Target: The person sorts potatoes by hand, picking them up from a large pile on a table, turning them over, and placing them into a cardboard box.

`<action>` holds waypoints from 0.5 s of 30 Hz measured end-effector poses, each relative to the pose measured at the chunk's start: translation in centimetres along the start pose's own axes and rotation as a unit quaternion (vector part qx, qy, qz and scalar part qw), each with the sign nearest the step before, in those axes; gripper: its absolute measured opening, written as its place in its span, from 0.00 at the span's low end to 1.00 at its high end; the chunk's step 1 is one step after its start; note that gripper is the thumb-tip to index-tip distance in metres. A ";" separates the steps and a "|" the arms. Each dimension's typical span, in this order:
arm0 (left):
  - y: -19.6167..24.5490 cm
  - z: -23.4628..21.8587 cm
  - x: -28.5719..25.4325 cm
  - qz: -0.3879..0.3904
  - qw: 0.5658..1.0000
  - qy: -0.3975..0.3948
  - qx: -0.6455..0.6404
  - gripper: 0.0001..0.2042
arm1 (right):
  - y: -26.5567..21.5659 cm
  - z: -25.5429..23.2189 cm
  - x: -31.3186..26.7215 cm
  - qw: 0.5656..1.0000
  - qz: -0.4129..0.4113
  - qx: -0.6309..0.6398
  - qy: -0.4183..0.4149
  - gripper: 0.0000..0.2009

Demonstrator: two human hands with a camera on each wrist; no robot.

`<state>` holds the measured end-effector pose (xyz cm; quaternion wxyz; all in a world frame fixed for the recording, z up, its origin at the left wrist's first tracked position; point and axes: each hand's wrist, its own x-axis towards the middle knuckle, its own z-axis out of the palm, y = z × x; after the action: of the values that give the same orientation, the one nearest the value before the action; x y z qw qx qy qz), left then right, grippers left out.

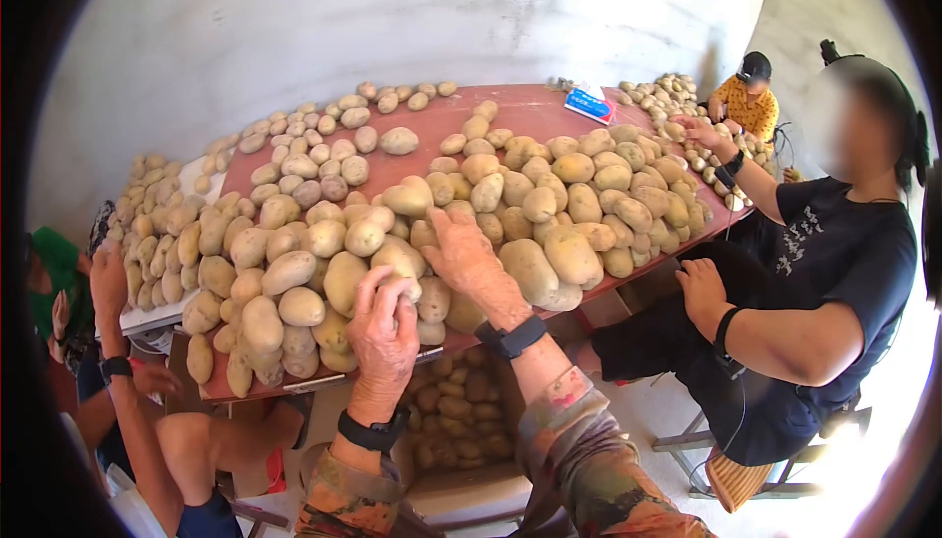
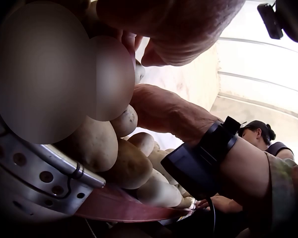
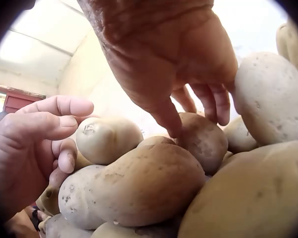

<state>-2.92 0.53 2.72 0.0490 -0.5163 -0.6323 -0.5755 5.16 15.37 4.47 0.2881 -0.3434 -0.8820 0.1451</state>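
A big heap of potatoes (image 1: pixel 289 272) covers the table in front of me. My right hand (image 1: pixel 465 255) reaches down into the heap; in the right wrist view its thumb and fingers come down around a brownish potato (image 3: pixel 202 143) from above. Just left of it, my left hand (image 1: pixel 383 334) is loosely bent, its fingertips close beside a pale potato (image 3: pixel 109 140). A larger, longer potato (image 3: pixel 148 183) lies nearer the camera in the right wrist view. Two blurred patches hide part of the left wrist view.
Below the red table's (image 1: pixel 392 160) near edge stands a cardboard box (image 1: pixel 466 487) with potatoes in it. A person in black (image 1: pixel 834 263) sits at the right, another in yellow (image 1: pixel 748 104) farther back. Other people's arms (image 1: pixel 123 332) reach in at the left. A tissue pack (image 1: pixel 590 104) lies at the back.
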 end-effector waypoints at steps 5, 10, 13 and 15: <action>-0.4 0.1 0.0 0.010 1.000 -0.004 0.011 0.10 | 0.0 -0.5 0.1 0.998 0.035 0.006 -0.057 0.20; 0.0 0.1 0.0 -0.003 1.000 -0.015 0.013 0.10 | 0.2 0.5 -0.4 0.997 -0.011 -0.043 -0.065 0.28; -0.1 0.1 -0.1 0.010 1.000 -0.019 0.023 0.10 | 0.6 0.6 -0.3 0.997 -0.027 -0.046 -0.056 0.29; -0.2 0.1 0.0 0.018 0.999 -0.020 0.028 0.09 | 0.4 0.0 -0.3 0.999 0.004 -0.007 -0.053 0.29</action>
<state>-2.99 0.61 2.55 0.0609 -0.5374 -0.6398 -0.5460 5.57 15.42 4.13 0.2376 -0.3410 -0.8957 0.1580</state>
